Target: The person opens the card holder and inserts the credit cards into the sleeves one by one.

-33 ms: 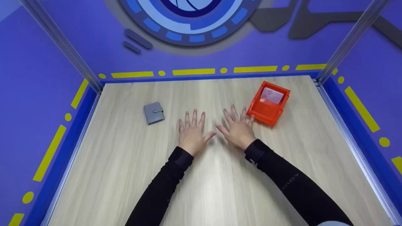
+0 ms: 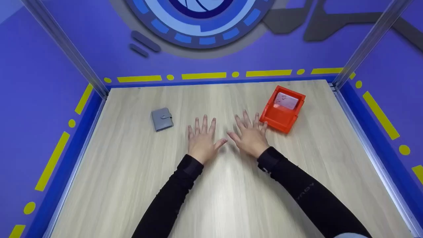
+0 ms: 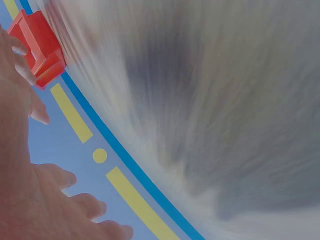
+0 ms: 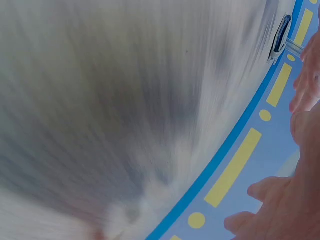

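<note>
Two empty hands in the head view, fingers spread: my right hand (image 2: 249,137) just beside the red bin (image 2: 279,115), my left hand (image 2: 203,142) farther left of it, the grey wallet (image 2: 162,119) well left of it. I judge this a pause; grasping calls for curling fingers. My left wrist view shows the bin side-on, no wallet; my right wrist view, the wallet edge-on.

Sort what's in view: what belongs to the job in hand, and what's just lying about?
Probably the job's:
grey wallet, nearest the left hand
red bin, nearest the right hand
pinkish flat item inside it

Apparently just surroundings:
table
patterned walls
metal posts
</note>
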A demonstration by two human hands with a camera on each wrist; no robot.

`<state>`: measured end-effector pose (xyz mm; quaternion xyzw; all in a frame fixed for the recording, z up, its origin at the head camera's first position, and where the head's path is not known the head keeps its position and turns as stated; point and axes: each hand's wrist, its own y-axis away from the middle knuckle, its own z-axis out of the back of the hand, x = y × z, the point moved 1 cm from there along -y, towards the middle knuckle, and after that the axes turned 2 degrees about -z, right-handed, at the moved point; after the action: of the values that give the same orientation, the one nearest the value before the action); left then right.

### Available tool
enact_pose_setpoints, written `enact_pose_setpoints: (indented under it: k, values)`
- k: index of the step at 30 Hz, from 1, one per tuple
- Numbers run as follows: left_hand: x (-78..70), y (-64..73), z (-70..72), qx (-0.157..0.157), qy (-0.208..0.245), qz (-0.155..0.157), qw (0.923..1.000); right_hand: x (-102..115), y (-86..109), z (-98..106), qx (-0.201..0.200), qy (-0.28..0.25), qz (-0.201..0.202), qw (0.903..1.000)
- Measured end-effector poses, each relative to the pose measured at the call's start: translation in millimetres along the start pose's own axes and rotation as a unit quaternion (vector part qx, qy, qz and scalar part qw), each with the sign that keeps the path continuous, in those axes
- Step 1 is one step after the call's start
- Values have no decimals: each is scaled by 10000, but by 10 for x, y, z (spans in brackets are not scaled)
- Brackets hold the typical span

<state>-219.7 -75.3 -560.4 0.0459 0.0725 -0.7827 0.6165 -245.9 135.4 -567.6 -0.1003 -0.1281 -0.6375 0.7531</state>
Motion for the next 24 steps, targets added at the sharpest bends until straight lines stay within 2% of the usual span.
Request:
enact_pose_setpoints:
  k: [6,10,14,17,20,22,24]
  values:
    - [-6,-42,-10,155,20,2,9999,-51,-33,16,170,-58,-54,9998]
    - [44,-63,-31,337,572,-93,9978,-81,-43,27,222,-156,-79,9996]
    - [221,-83,-79,328,984,18,9946,-106,-36,21,279,-168,-27,9995]
    - [447,-103,-72,146,974,279,9947,-110,-28,18,334,-176,56,9993]
    - [708,-123,30,-133,884,609,9941,-99,-28,27,156,-258,221,9993]
    - [888,-142,140,-519,936,789,9911,-89,-37,50,-161,-424,395,9982]
    - [1064,-162,254,-988,1077,933,9848,-83,-53,78,-552,-655,587,9946]
